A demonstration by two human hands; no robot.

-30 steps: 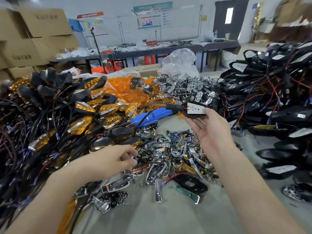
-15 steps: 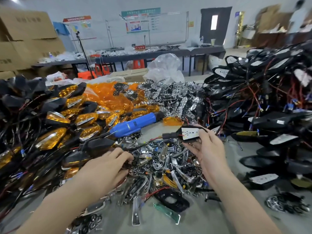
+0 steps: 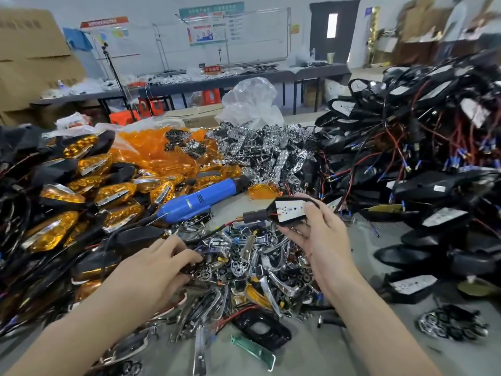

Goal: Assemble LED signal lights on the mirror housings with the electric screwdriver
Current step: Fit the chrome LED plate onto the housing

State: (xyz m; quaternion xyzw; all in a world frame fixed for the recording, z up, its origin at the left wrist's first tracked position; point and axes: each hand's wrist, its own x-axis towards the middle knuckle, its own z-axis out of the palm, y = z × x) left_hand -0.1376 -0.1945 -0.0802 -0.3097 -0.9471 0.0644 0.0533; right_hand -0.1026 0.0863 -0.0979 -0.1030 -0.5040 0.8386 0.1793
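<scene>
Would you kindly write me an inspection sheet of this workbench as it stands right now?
Surface: grey table, bare only near the front.
Job's things: mirror housing with its white LED board showing, held up; blue electric screwdriver lying unheld on the parts.
Clutter: chrome parts in the middle; amber lights on the left; black housings on the right.
Grippers: left hand reaches into the chrome parts, grasp unclear; right hand grips the mirror housing.
Cables: red and black wires tangled through the black housings.
Surroundings: cardboard boxes, long bench behind.

Blue screwdriver [image 3: 198,200] near black housing [image 3: 288,211]
</scene>
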